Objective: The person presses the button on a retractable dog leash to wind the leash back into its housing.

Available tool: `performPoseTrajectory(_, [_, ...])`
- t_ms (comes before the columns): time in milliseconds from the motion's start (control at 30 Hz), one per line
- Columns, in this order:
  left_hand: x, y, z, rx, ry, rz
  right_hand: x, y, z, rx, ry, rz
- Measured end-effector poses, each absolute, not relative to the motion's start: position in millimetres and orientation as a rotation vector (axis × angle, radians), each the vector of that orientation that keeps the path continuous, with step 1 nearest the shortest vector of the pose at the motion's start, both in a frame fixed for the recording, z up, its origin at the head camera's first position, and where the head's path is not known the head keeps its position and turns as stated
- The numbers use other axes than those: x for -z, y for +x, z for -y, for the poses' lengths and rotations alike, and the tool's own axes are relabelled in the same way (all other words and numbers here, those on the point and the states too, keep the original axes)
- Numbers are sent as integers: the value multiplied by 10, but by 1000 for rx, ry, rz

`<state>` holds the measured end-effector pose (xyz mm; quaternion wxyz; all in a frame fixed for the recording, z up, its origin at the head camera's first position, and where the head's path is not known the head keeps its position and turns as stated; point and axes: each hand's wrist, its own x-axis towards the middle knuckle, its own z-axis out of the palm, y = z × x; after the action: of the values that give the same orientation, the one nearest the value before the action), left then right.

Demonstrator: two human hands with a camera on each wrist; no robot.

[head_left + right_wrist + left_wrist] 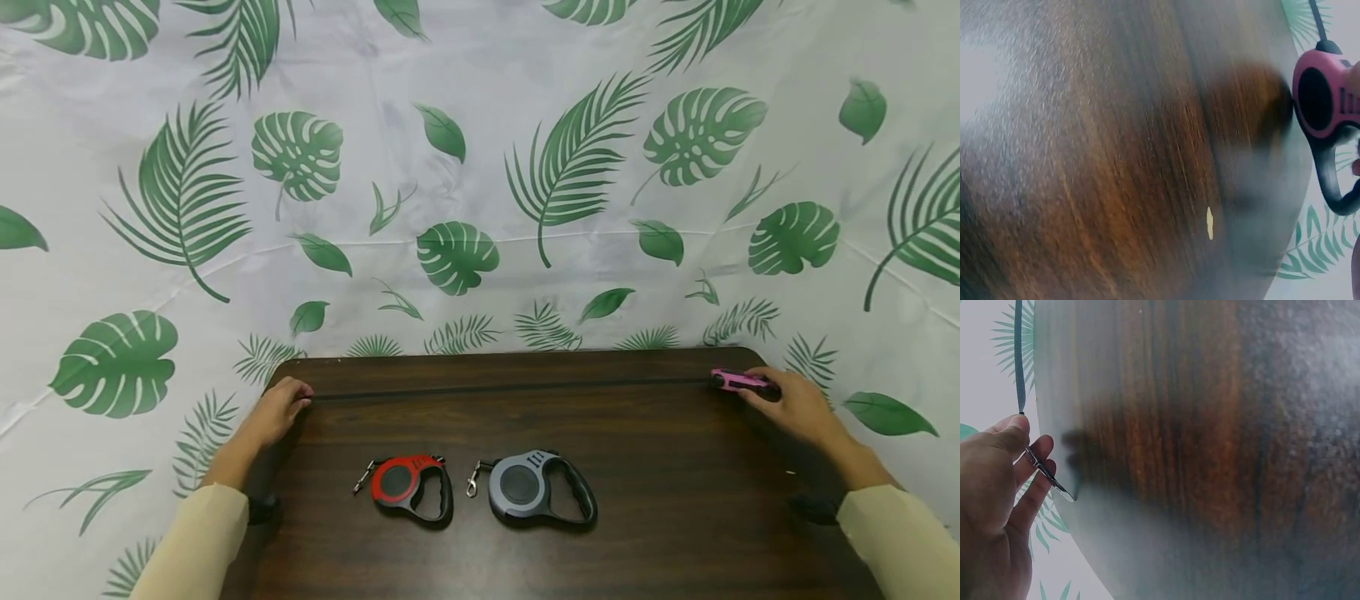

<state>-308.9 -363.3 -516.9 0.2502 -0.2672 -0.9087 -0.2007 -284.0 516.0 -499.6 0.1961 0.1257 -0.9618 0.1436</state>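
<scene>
A pink and black retractable dog leash is gripped by my right hand above the table's right side. Its dark strap runs straight and taut across to my left hand at the left side. In the left wrist view, thumb and fingers pinch the strap's end, and a metal clip hangs among the fingers. Part of the leash's handle shows in the right wrist view, the fingers mostly cut off by the frame edge.
On the brown wooden table lie a red and black retractable leash and, to its right, a grey and black one. Both have metal clips pointing left. Behind hangs a white leaf-print cloth.
</scene>
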Motion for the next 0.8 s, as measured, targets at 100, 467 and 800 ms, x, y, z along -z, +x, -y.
performPoseTrajectory(100, [5164, -3088, 3651, 543, -726, 2467, 4953, -2832, -5146, -436, 340, 2682])
performPoseTrajectory(467, [5089, -3061, 3687, 529, -748, 2429, 4848, -2804, -5164, -522, 249, 2722])
performPoseTrajectory(800, [5057, -3073, 3770, 533, -795, 2396, 4731, -2689, -5234, -853, 100, 2801])
